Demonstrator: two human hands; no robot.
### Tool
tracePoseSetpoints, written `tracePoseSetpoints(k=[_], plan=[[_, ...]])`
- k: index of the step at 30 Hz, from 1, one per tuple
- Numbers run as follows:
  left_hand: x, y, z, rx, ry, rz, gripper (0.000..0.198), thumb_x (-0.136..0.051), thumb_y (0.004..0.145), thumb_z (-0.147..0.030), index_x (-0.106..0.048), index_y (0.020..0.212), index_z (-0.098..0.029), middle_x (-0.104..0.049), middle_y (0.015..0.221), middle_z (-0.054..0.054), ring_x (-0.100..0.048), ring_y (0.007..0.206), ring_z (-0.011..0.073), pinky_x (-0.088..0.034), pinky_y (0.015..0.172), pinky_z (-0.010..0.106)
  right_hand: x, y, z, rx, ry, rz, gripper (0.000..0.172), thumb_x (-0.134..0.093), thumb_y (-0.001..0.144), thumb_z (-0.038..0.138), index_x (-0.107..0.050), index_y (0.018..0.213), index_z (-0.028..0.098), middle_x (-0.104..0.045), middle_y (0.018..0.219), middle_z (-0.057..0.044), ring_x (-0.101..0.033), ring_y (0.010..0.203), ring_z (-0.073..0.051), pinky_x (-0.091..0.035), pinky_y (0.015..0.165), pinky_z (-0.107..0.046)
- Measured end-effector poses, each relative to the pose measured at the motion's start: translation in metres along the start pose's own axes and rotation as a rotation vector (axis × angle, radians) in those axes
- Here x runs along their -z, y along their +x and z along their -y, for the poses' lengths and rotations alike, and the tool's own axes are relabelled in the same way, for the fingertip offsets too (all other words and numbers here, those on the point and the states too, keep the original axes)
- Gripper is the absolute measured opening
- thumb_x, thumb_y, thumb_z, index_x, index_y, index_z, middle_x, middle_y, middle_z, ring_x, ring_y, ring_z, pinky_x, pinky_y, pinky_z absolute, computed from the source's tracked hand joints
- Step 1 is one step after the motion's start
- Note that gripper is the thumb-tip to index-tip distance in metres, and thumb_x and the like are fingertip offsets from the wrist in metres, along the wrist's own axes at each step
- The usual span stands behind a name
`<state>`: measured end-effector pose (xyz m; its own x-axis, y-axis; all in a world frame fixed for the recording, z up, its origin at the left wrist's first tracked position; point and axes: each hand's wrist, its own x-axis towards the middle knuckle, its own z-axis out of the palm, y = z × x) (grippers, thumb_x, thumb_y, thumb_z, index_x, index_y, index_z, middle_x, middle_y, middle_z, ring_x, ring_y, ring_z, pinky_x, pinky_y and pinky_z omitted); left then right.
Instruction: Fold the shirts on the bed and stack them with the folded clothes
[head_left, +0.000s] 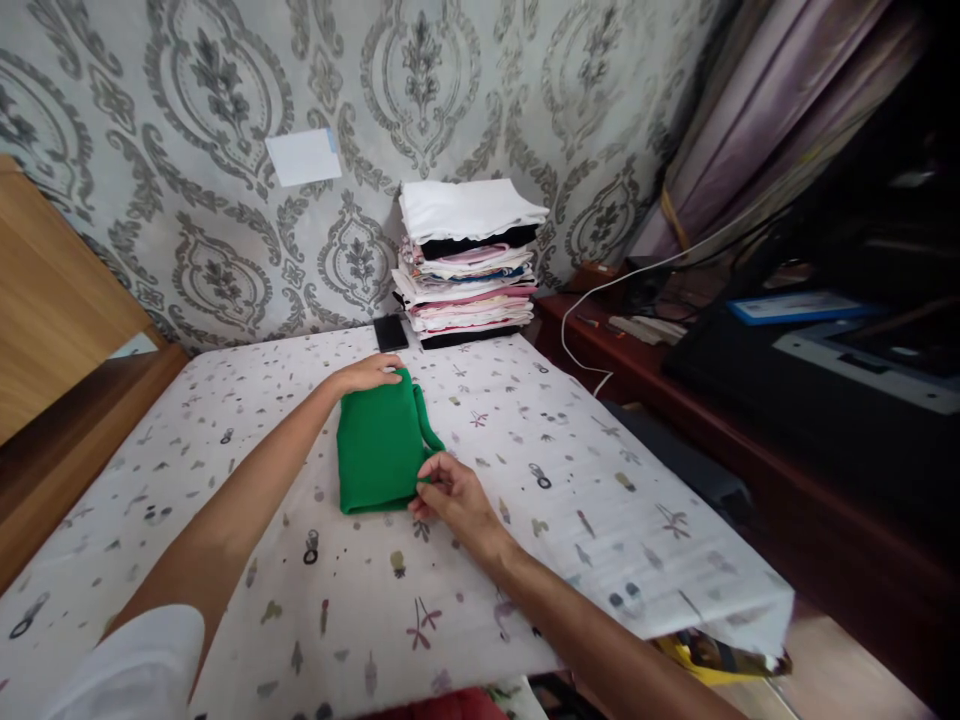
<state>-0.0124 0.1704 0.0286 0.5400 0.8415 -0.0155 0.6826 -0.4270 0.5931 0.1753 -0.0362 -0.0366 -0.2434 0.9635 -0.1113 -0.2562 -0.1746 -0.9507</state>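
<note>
A green folded garment (379,445) lies on the patterned white cover (300,610), in the middle of the view. Its kind is hidden by the folds. My left hand (369,373) is at its far edge, thumb over the cloth and fingers closed at the far corner. At the near right corner, my right hand (450,495) pinches the cloth between thumb and fingers. A loose strip of the same green cloth sticks out along the right side, between the two hands.
A tall stack of folded clothes (469,265) stands against the wallpapered wall, with a black phone (391,333) beside it. Wooden furniture (67,300) borders the left side. On the right are a dark red desk (600,335) and a white cable (574,350).
</note>
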Motion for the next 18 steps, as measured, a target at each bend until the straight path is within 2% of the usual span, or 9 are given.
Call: tracePoseSetpoints(k=[3,5,9,11,13,15,17,18], plan=[[0.011,-0.008,0.002,-0.04,-0.005,-0.031,0.027,-0.051,0.084,-0.041,-0.059,0.096,-0.017,-0.064,0.088,0.003,-0.06,0.081,0.0191,-0.048,0.074,0.029,-0.002,-0.003,0.003,0.024,-0.041,0.023,0.026,-0.066,0.067,0.037,-0.048,0.081,0.022,-0.058,0.058,0.007,-0.063,0.05,-0.012,-0.05,0.049,-0.023],[0.012,-0.009,0.002,-0.028,0.034,-0.093,0.028,-0.047,0.088,-0.043,-0.057,0.095,-0.018,-0.061,0.08,0.001,-0.057,0.074,0.0176,-0.046,0.068,0.028,-0.001,-0.006,0.006,0.027,-0.102,0.025,0.022,-0.061,0.072,0.035,-0.048,0.084,0.023,-0.058,0.055,0.007,-0.061,0.048,-0.012,-0.049,0.049,-0.024],[-0.013,-0.005,0.002,0.043,0.162,-0.207,0.018,-0.052,0.086,-0.035,-0.058,0.086,-0.019,-0.061,0.076,0.002,-0.058,0.075,0.0199,-0.048,0.073,0.031,0.008,-0.011,0.017,0.018,-0.393,-0.057,0.01,-0.054,0.077,0.026,-0.053,0.086,0.023,-0.051,0.054,0.008,-0.053,0.043,-0.012,-0.041,0.043,-0.022],[-0.026,-0.008,0.0,0.069,0.204,-0.241,0.017,-0.054,0.085,-0.032,-0.061,0.091,-0.018,-0.064,0.083,0.006,-0.06,0.083,0.0243,-0.048,0.081,0.038,0.011,-0.013,0.028,0.109,-0.65,-0.107,0.009,-0.053,0.08,0.023,-0.059,0.087,0.022,-0.05,0.057,0.006,-0.053,0.047,-0.012,-0.039,0.045,-0.023],[-0.03,-0.017,-0.003,0.085,0.244,-0.307,0.026,-0.048,0.09,-0.033,-0.062,0.106,-0.017,-0.066,0.099,0.011,-0.06,0.098,0.0291,-0.046,0.091,0.045,0.008,-0.013,0.04,0.295,-0.903,-0.133,0.015,-0.051,0.086,0.022,-0.065,0.09,0.021,-0.057,0.064,0.002,-0.056,0.057,-0.014,-0.045,0.054,-0.026],[-0.027,-0.03,-0.008,0.037,0.295,-0.376,0.037,-0.039,0.096,-0.034,-0.057,0.123,-0.018,-0.064,0.118,0.014,-0.056,0.115,0.0297,-0.041,0.102,0.047,-0.003,-0.011,0.049,0.51,-1.095,-0.067,0.023,-0.047,0.092,0.023,-0.069,0.098,0.02,-0.066,0.083,-0.005,-0.063,0.075,-0.018,-0.051,0.071,-0.031],[-0.026,-0.044,-0.013,-0.072,0.355,-0.344,0.043,-0.032,0.099,-0.036,-0.053,0.134,-0.02,-0.058,0.136,0.012,-0.048,0.13,0.0264,-0.034,0.111,0.044,-0.018,-0.006,0.05,0.658,-1.249,0.066,0.028,-0.047,0.097,0.03,-0.07,0.111,0.02,-0.067,0.113,-0.012,-0.062,0.105,-0.025,-0.049,0.094,-0.043],[-0.028,-0.05,-0.015,-0.123,0.386,-0.278,0.046,-0.03,0.101,-0.038,-0.052,0.137,-0.021,-0.054,0.143,0.01,-0.043,0.136,0.0246,-0.031,0.115,0.042,-0.024,-0.003,0.047,0.683,-1.316,0.134,0.032,-0.048,0.098,0.036,-0.068,0.119,0.022,-0.063,0.128,-0.013,-0.056,0.121,-0.029,-0.042,0.105,-0.051]])
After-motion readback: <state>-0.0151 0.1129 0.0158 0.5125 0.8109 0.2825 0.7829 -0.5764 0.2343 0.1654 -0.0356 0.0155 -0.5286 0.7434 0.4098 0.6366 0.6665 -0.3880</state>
